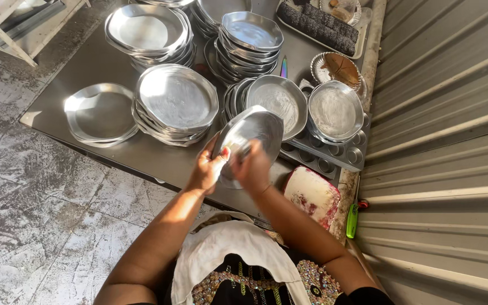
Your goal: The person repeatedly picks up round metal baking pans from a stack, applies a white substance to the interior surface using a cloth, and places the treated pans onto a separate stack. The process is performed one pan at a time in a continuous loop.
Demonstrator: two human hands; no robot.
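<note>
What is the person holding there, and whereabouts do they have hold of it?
A round metal pan, tilted. The left hand grips its lower left rim; the right hand presses against its underside.

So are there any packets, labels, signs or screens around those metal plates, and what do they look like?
No packets, labels, signs or screens show.
Nearest thing to a container: a pale tub smeared with red, at the table's near edge beside the right hand; no label is visible.
A small green object lies by the corrugated wall; too small to tell any marking.
Both hands, the left hand too, hold a metal plate.
</note>
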